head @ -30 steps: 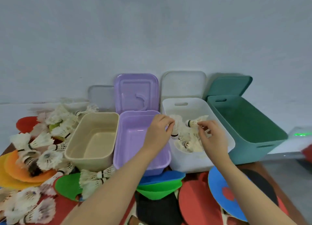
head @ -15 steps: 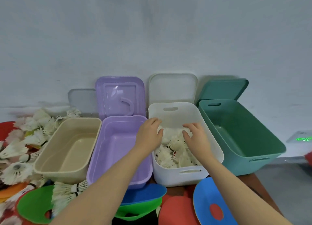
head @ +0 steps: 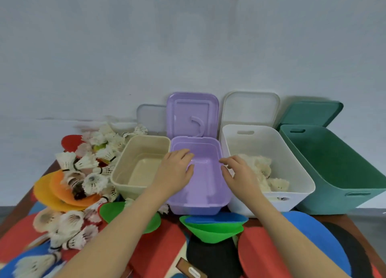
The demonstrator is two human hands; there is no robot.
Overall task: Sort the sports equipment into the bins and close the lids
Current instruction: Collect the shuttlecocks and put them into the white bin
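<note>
Four open bins stand in a row by the wall: beige bin [head: 125, 162], purple bin [head: 217, 194], white bin [head: 296, 169], green bin [head: 338, 173]. White shuttlecocks [head: 263, 169] lie in the white bin. My left hand [head: 177, 171] hovers over the purple bin's left rim, fingers apart and empty. My right hand [head: 238, 173] hangs between the purple and white bins, fingers spread, holding nothing. A big pile of loose shuttlecocks [head: 92, 162] lies left of the beige bin.
Lids lean on the wall behind the bins: purple lid [head: 192, 112], white lid [head: 250, 108], green lid [head: 311, 112]. Orange discs [head: 50, 190], green cones [head: 211, 231], and red [head: 263, 254] and blue [head: 321, 246] paddles crowd the table front.
Both hands have let go of shuttlecocks in the white bin and drawn back leftward, now over the purple bin. The view has swung left, showing the shuttlecock pile again.
</note>
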